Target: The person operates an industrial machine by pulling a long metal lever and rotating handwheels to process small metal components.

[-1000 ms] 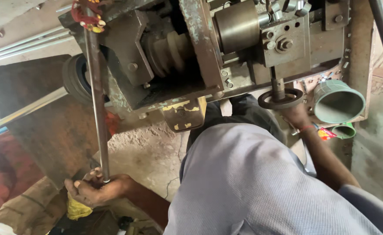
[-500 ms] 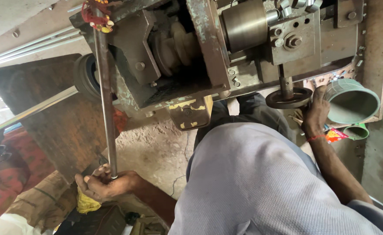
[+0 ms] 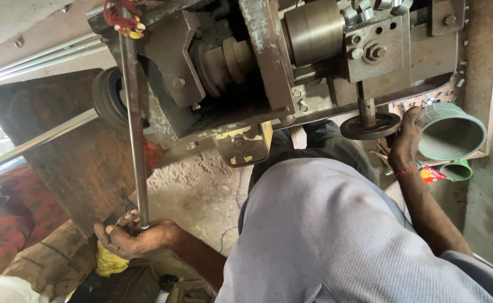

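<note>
Rough, cracked concrete floor point(image 3: 201, 193), dusty and pale under flat daylight. Dark, worn wooden board point(image 3: 61, 163) leaning at left, beside red patterned cloth point(image 3: 2, 224). Pale wall point(image 3: 22, 22) above, crossed by thin pipes point(image 3: 28, 59). Green plastic tub point(image 3: 454, 134) and smaller green cup point(image 3: 458, 170) at right, near a rusty upright post point(image 3: 482, 67).

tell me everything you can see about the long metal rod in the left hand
The long metal rod is a thin, straight, dull grey-brown steel bar, standing nearly upright. Its top end meets the machine frame beside a red thread bundle. Its lower end sits in the left hand, fingers curled round it. It looks worn but unbent.
</note>
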